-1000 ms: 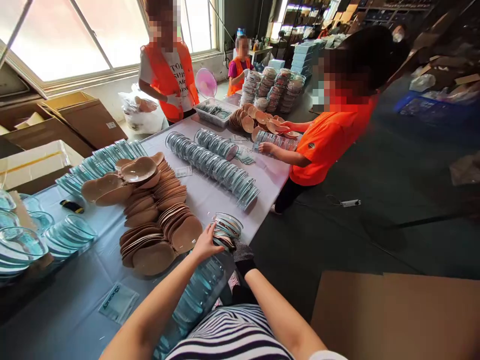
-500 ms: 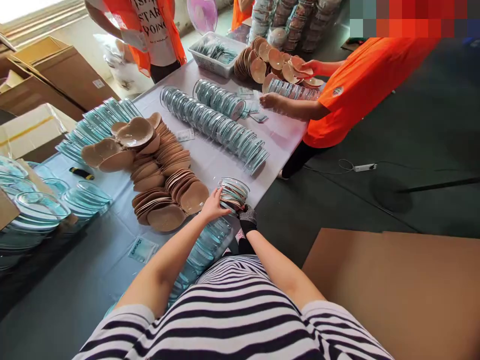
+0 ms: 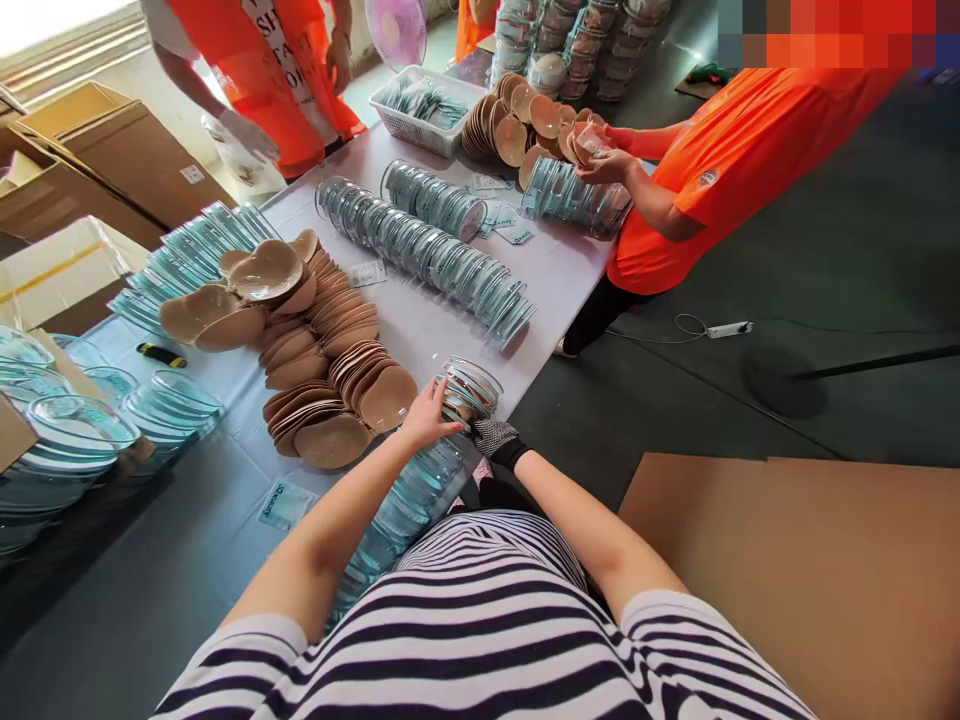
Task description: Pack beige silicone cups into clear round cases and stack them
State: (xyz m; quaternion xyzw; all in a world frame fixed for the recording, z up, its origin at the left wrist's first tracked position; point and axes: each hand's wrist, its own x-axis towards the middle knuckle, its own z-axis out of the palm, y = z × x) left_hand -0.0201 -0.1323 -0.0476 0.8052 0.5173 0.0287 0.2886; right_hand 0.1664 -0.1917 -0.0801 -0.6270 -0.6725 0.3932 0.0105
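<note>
The left hand [image 3: 426, 418] lies bare and flat-fingered against the near side of a short stack of clear round cases [image 3: 469, 388] at the counter [image 3: 420, 330] edge, its grip loosely spread on the stack rather than closed around it. The right hand [image 3: 491, 437], in a dark speckled glove, sits just below and to the right of the same stack, pressed up under it; whether that grip is closed on the cases cannot be told, since the fingers are hidden behind the stack. Directly beneath both hands, a row of clear cases [image 3: 409, 505] leans along the counter edge toward the striped shirt. Just left of the left hand lie fanned piles of tan cups [image 3: 337, 410], with more heaped further left. Beyond the hands, well apart from them, a long line of clear cases [image 3: 427, 260] runs diagonally across the pale cloth, small printed bags [image 3: 286, 503] lying nearer on the left. Far across the counter, a person in an orange shirt [image 3: 712, 170] holds tan cups above another row of cases, and a second person in an orange vest [image 3: 262, 70] stands at the far left corner
</note>
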